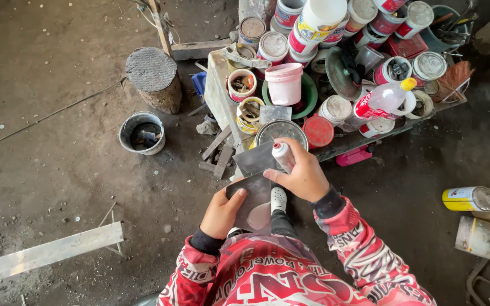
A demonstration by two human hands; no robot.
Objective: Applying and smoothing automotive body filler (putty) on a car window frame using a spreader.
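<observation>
My left hand (pixel 221 213) grips the lower left edge of a flat grey sheet (pixel 253 190) held out in front of my chest. A second grey sheet piece (pixel 254 158) sticks up behind it. My right hand (pixel 303 174) is wrapped around a small white bottle with a red cap (pixel 282 154), tipped over the top of the sheets. Both sleeves are red and white with print. One foot in a white shoe (pixel 278 199) shows below the sheets.
A low table (pixel 218 96) holds several tins, a pink bucket (pixel 284 84), a clear plastic bottle (pixel 382 102) and a red lid (pixel 318 131). On the dirt floor stand a stump (pixel 153 76), a grey bucket (pixel 142 132), a plank (pixel 46 253) and a yellow can (pixel 468 199).
</observation>
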